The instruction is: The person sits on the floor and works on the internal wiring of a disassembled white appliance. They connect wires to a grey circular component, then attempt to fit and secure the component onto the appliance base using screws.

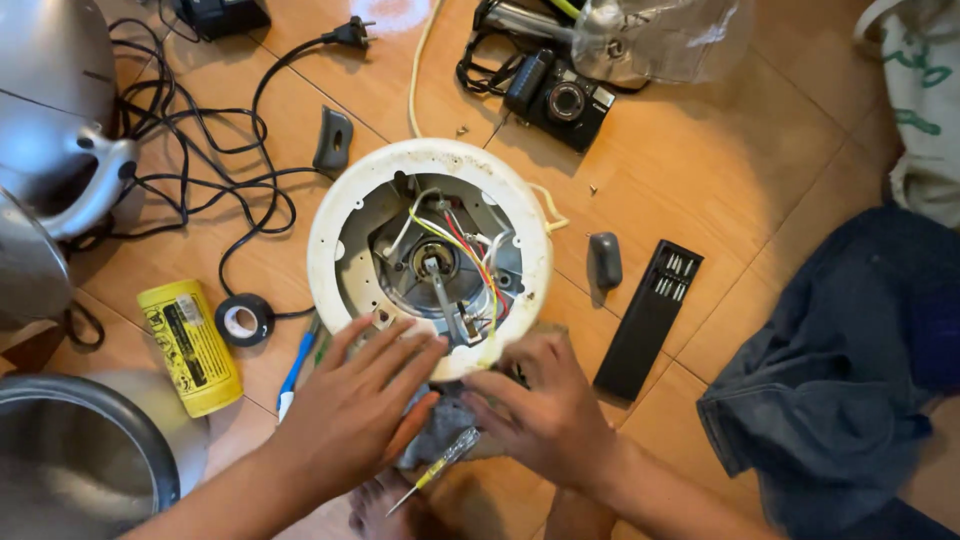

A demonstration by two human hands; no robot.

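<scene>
Wooden floor (760,150) carries our round white appliance base (335,215), upturned, wiring bared; our left hand (350,415) spreads flat on its near rim, right hand (545,410) curled loosely beside, nothing gripped; next we judge careful steadying before probing wires

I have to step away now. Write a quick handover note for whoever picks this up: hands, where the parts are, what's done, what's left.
Left hand: flat on the near rim of the round white appliance base, fingers spread, holding nothing.
Right hand: at the same near edge beside the left, fingers bent; whether it grips anything is unclear.
Base lies bottom-up on the wooden floor, cover off, coloured wires and centre fitting exposed.
Small yellow-handled screwdriver lies under the hands, by a grey cloth.
Bit case to the right, black tape roll and yellow tube to the left; loose screws beyond the base.
Done: opened. Left: inside work, closing.
</scene>
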